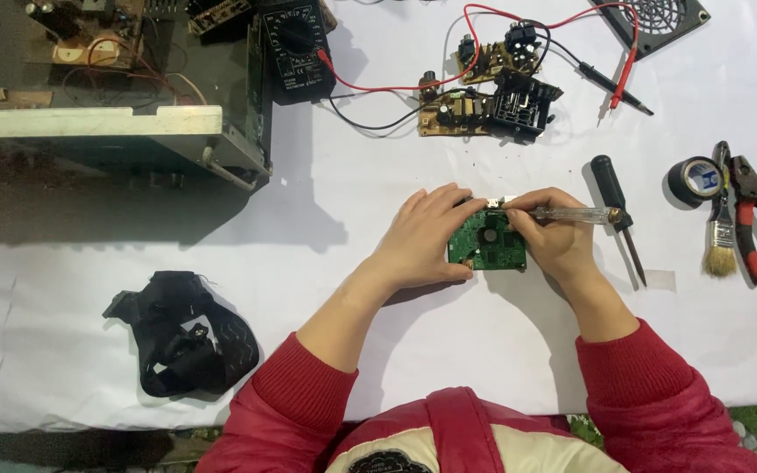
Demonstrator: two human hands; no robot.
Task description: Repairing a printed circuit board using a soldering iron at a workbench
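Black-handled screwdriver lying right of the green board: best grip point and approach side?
Grip the black-handled screwdriver by its thick black handle, the end farther from the person; the thin shaft points toward them. Probably come from above or from the right: the right hand, holding a clear-handled screwdriver, crowds its left side, while the tape roll sits apart.

Not much here: the black multimeter (295, 44) at the top of the table has a small dark screen (too dim to tell more). The black tape roll (696, 180) on the right shows a blue-and-white label.
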